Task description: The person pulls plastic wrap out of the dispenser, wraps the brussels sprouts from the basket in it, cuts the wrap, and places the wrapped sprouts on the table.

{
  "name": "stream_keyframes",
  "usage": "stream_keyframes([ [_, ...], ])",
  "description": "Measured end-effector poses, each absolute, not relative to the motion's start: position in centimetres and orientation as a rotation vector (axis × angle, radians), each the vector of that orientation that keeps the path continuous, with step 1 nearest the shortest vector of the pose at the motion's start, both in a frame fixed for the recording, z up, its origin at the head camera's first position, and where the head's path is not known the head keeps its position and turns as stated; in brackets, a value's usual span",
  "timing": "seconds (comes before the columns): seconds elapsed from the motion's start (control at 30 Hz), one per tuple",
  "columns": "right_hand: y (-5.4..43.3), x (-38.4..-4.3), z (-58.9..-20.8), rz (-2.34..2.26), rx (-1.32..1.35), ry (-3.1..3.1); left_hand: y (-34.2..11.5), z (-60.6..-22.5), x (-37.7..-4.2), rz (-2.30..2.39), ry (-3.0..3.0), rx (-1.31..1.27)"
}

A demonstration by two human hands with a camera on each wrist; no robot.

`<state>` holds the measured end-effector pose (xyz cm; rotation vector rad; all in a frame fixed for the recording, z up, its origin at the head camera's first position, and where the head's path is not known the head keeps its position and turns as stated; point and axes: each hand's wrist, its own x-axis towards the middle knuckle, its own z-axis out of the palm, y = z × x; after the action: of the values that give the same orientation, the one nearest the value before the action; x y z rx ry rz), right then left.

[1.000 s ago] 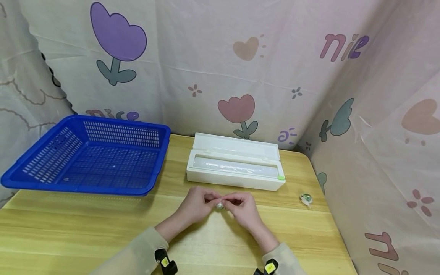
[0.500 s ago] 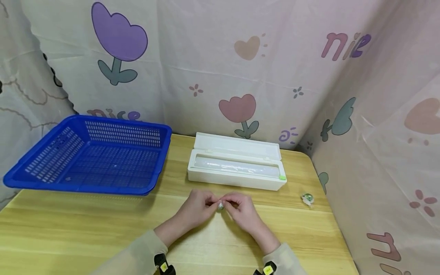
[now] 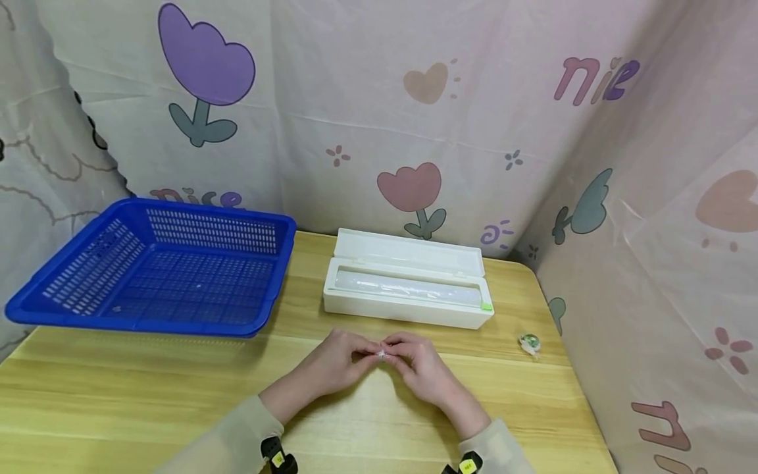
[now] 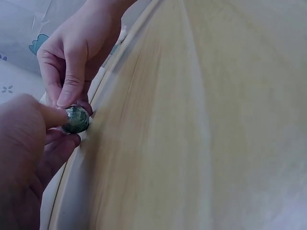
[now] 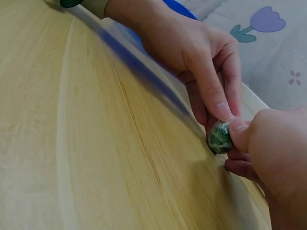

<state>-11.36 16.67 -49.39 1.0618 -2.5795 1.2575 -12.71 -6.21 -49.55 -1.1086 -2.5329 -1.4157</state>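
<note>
Between the hands is a small round green ball wrapped in clear plastic film (image 5: 220,139), shiny and crinkled. My left hand (image 3: 336,361) pinches it from the left with thumb and fingers, while my right hand (image 3: 424,370) pinches the film from the right. The fingertips of both hands meet over it, so only a pale bit shows in the head view; in the left wrist view the dark green wrapped ball (image 4: 77,120) peeks out under the thumbs. Just behind the hands stands a white cling film box (image 3: 407,315), lid raised, with a roll of film (image 3: 408,288) inside.
A blue plastic basket (image 3: 275,276) with slotted sides stands at the left of the wooden table (image 3: 148,395). Another green wrapped ball (image 3: 530,343) lies near the right edge. A printed curtain (image 3: 331,85) closes off the back and sides.
Both hands stay in nearly the same place, while their fingers shift around the wrapped ball. Its green part showed below the fingertips earlier and is now mostly covered in the head view.
</note>
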Motion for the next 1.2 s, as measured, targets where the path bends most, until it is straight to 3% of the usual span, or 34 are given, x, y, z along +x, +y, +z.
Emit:
stream_keyframes([
  [0.27,16.5,-10.9,-49.5,1.488,0.894,-2.557,-5.8,-49.6,-12.6,-1.427,-2.505,-1.062],
  [0.63,16.6,-10.9,-49.3,1.834,0.578,-2.600,-5.4,-49.6,-12.6,-1.775,-2.596,-0.770],
  [0.93,16.5,-11.4,-49.4,1.937,0.595,-2.568,-5.8,-49.6,-13.2,-1.781,-2.656,-0.795],
  [1.2,15.8,-11.0,-48.3,1.601,0.688,-2.713,-5.5,-49.1,-12.9,-1.632,-2.680,-0.849],
])
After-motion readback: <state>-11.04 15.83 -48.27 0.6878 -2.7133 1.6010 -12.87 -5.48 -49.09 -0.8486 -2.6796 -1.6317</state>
